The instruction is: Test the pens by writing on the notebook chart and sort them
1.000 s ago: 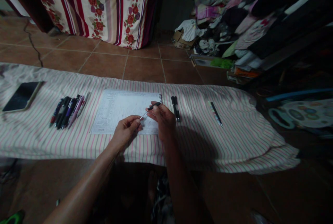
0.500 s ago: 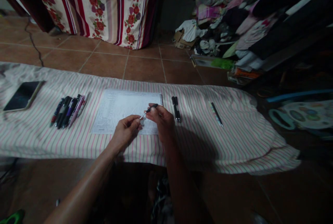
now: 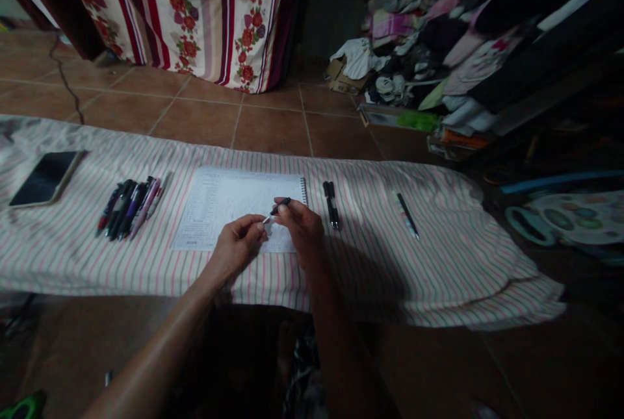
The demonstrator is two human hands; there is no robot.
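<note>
A pen (image 3: pixel 279 207) with a dark upper part and a pale lower part is held at a slant above the spiral notebook (image 3: pixel 234 186). My left hand (image 3: pixel 238 241) pinches its pale lower end. My right hand (image 3: pixel 306 229) has its fingers closed around the dark upper part. Just right of the notebook lie two black pens (image 3: pixel 331 204) side by side on the striped cloth (image 3: pixel 273 282). A single dark pen (image 3: pixel 407 216) rests farther right, next to a pale patterned strip.
Left of the notebook is a row of several pens (image 3: pixel 130 208), dark, purple and pink. A phone (image 3: pixel 47 178) lies at the far left. Beyond the cloth are floor tiles, a floral curtain (image 3: pixel 209 10) and a heap of clothes (image 3: pixel 414 29).
My right hand has shifted slightly left, and the dark end of the pen has dipped a little. My left hand keeps its pinch almost unmoved.
</note>
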